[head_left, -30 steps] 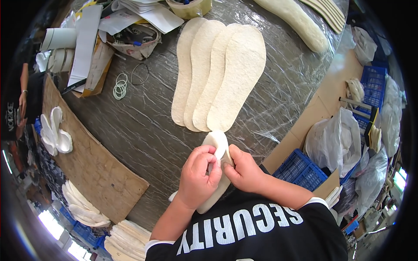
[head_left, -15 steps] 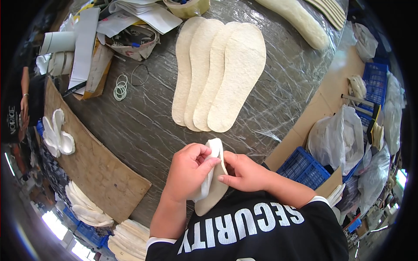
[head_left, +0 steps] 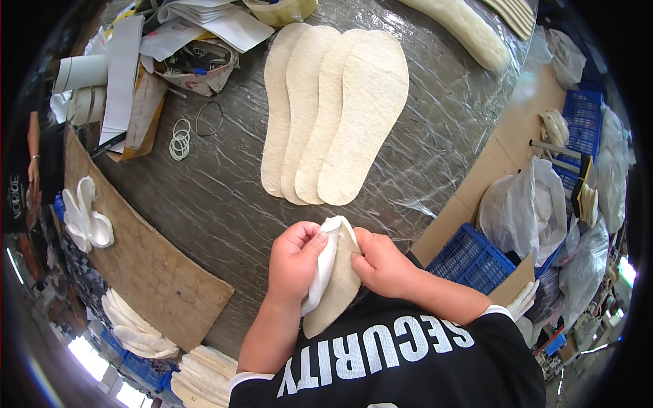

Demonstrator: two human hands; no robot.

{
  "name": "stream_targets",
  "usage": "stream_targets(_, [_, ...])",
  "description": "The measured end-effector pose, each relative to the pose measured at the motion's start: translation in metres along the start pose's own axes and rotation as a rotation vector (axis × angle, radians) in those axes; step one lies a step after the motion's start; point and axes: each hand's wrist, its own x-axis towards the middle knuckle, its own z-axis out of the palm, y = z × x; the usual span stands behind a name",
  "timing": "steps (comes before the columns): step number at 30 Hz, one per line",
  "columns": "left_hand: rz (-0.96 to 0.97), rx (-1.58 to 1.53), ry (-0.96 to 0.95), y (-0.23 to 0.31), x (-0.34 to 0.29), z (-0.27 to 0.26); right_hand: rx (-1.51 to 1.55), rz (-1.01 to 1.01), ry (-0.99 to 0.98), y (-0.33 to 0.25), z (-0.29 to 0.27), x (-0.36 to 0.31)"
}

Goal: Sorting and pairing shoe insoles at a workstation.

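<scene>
Close to my body, both hands work on a pale piece that looks like an insole. It has a beige face (head_left: 338,289) and a soft white layer (head_left: 322,270) along its left side, meeting at the top end. My left hand (head_left: 296,260) is closed, pinching the white layer near the top between thumb and fingers. My right hand (head_left: 382,264) is closed too, its thumb on the beige face and its fingers behind the right edge. Just beyond my hands, several cream felt insoles (head_left: 371,109) lie fanned and overlapping on the plastic-covered table (head_left: 224,224).
A brown board (head_left: 146,248) lies at left, with white shaped pieces (head_left: 87,216) on it. Stacked pale pieces (head_left: 136,326) sit at lower left. Papers (head_left: 211,24), a tape roll (head_left: 282,12) and elastic bands (head_left: 179,141) are at upper left. Blue crates (head_left: 473,257) and plastic bags (head_left: 524,211) stand at right.
My hands have moved apart at the top of the held piece, spreading its white layer from the beige face. More beige shows now. The view has shifted slightly.
</scene>
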Motion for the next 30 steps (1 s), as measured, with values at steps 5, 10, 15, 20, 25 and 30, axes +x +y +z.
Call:
stream_targets(5, [0.263,0.298,0.000,-0.007,-0.009,0.009,-0.086,-0.068,-0.002,-0.008,0.001,-0.003])
stream_targets(10, [0.531,0.543,0.007,-0.004,-0.014,0.014,-0.041,-0.092,-0.001,-0.007,0.002,-0.003])
stream_targets(15, [0.588,0.620,-0.012,0.001,-0.016,0.016,0.053,-0.124,-0.025,-0.002,0.003,-0.002])
stream_targets(20, [0.596,0.631,-0.031,0.003,-0.013,0.009,0.169,-0.050,-0.234,-0.004,-0.007,0.002])
stream_targets(25, [0.359,0.381,-0.145,0.009,-0.014,-0.004,0.558,-0.170,-0.383,0.011,-0.006,0.004])
stream_targets(30, [0.367,0.217,-0.258,0.007,-0.013,-0.012,0.611,-0.050,-0.316,0.009,0.000,0.004])
